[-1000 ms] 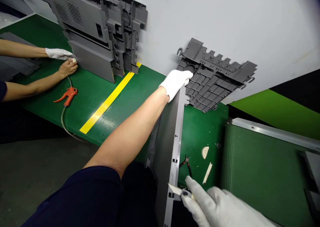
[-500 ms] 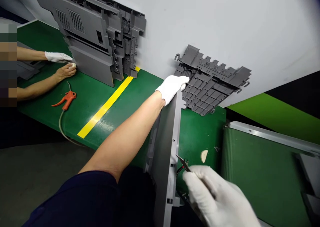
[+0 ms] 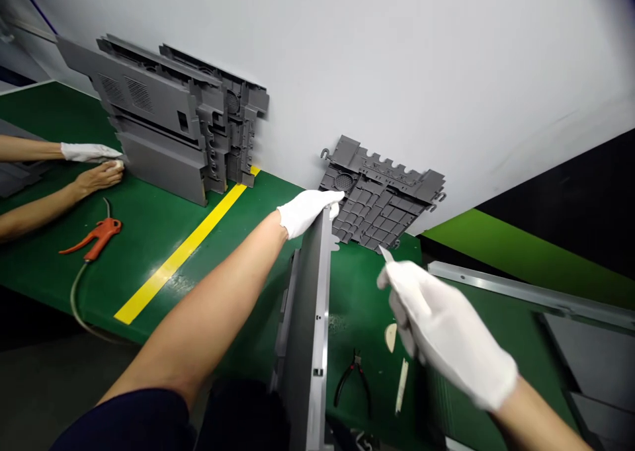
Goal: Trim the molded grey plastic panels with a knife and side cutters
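The left grip [image 3: 308, 213] pinches the far end of the gray panel [image 3: 310, 325], which stands on edge over the green surface [image 3: 357, 292]. The right grip [image 3: 441, 319] pinches a small knife [image 3: 385, 254], apart from the panel. Small, slow knife strokes and a steady panel seem best.

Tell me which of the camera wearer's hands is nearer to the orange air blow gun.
Left. The left hand, on the upright grey panel, is right of the air blow gun, past the yellow tape. The right hand, holding a blade, is farther right.
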Motion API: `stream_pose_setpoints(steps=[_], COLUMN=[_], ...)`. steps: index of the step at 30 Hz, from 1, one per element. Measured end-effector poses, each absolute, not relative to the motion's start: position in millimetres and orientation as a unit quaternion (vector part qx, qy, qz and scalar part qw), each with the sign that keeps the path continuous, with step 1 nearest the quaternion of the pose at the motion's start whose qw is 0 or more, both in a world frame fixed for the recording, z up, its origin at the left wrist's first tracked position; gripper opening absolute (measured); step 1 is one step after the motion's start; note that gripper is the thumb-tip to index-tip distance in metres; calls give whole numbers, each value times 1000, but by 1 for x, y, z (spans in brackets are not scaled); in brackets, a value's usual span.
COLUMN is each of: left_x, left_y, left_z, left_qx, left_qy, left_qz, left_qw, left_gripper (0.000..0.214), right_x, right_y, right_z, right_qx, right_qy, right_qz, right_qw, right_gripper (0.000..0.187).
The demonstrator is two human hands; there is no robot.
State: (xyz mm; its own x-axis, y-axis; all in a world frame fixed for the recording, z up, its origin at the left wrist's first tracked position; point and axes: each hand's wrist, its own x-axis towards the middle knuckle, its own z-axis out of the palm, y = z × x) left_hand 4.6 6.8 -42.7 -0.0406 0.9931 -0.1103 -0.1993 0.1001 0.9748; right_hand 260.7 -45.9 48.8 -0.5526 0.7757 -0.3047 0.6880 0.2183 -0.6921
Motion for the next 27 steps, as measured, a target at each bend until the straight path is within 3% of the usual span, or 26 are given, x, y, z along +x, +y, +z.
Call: stream_pose_setpoints(steps=[6, 14, 27], left_x=[-1, 0, 4], left_y=[10, 9, 11], left_z=[-43, -36, -38], left_qx=[403, 390, 367], left_qy=[466, 465, 496], left_qz=[521, 542, 554], left_qw=[591, 581, 559], left_gripper=[42, 42, 41], right_x=[197, 169, 167], right_y=[32, 41, 26], right_z=[41, 40, 40], right_qx=[-344, -360, -376], right_qy=[-902, -917, -912], right_qz=[254, 72, -27], right_qw=[-61, -158, -161], right_gripper=[61, 74, 75])
